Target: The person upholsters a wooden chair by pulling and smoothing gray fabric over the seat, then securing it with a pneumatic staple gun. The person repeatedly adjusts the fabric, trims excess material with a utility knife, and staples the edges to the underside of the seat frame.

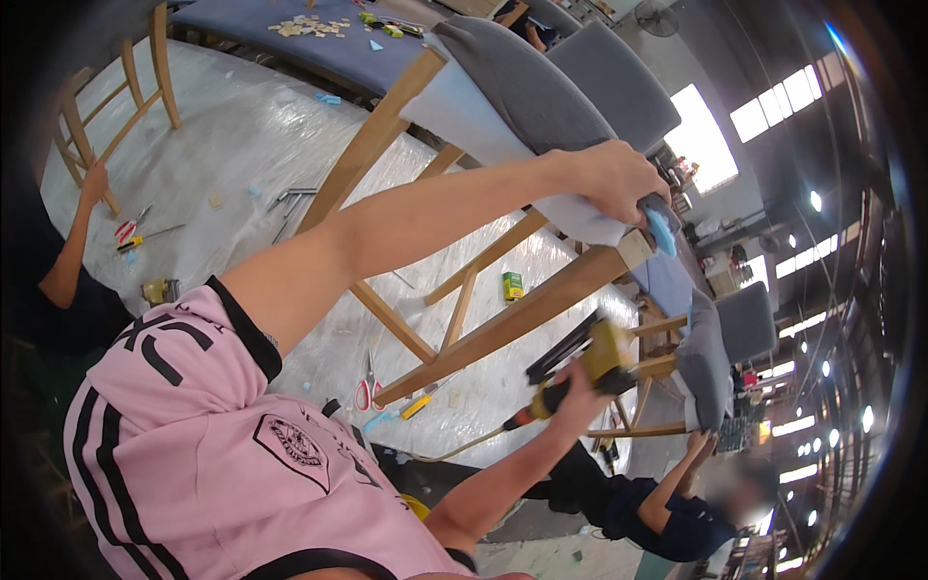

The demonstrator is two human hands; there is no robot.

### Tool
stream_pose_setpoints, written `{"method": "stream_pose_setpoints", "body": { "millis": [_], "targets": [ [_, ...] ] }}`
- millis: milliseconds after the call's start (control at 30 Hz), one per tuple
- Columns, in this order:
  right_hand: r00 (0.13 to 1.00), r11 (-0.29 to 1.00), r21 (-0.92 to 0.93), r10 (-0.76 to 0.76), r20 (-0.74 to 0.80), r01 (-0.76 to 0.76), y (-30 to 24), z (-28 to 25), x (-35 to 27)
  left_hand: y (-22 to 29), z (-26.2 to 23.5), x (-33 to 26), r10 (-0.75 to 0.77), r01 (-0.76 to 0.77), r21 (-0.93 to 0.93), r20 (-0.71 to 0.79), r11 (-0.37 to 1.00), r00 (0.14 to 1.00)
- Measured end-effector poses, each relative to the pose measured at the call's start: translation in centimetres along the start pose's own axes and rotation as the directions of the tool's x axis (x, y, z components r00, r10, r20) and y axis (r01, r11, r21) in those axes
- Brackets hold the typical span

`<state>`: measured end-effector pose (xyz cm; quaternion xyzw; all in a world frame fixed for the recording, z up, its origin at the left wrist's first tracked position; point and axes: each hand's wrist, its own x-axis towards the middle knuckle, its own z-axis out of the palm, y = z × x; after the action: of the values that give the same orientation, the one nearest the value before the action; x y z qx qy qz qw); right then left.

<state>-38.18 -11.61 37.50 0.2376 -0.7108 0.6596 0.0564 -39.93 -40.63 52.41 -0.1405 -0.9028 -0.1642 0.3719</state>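
Nearest, shirt: pink shirt (222,454) with black stripes along the near left edge.
Right hand: right hand (577,389) gripping a nail gun (607,356), yellow and black, blurred; fingers wrapped round its handle.
Hose: thin yellowish hose (462,447) running from the orange fitting at the gun's base toward the near left.
Left hand: left hand (619,181) closed over the right edge of the chair's grey seat, back of the hand up. Pale blue piece (661,232) just below the fingers; cannot tell whether they hold it.
Chair: chair (522,315) mid-scene, tilted on the table, wooden legs slanting toward the near left, grey padded seat (527,92) on the far side, white lining (459,121) beneath it. Nail gun beside its near right leg; contact cannot be told.
Table: table (464,358) covered in clear plastic film. Near, red-handled scissors (364,391) and a yellow knife (417,407); farther, a green and yellow box (512,286).
Left side: co-worker's hand (94,184) at the leg of a bare wooden frame (130,72).
Right side, farther: second co-worker in a dark shirt (701,530), arms raised to another grey chair (709,362).
Far left: blue-covered table (227,21) with scattered wood bits (307,28).
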Motion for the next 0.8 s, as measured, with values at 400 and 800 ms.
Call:
{"method": "stream_pose_setpoints", "body": {
  "millis": [400,800],
  "targets": [
    [0.664,0.713,-0.198,0.7,0.263,-0.673,36.7,-5.6,-15.6,0.4,0.9,0.2,-0.022,0.013,0.36,0.02,0.933,1.0],
    [0.722,0.599,-0.699,0.671,0.171,-0.391,54.4,-12.2,-14.7,4.2,0.8,-2.2,0.074,-0.048,0.43,-0.044,0.902,0.996]
  ]
}}
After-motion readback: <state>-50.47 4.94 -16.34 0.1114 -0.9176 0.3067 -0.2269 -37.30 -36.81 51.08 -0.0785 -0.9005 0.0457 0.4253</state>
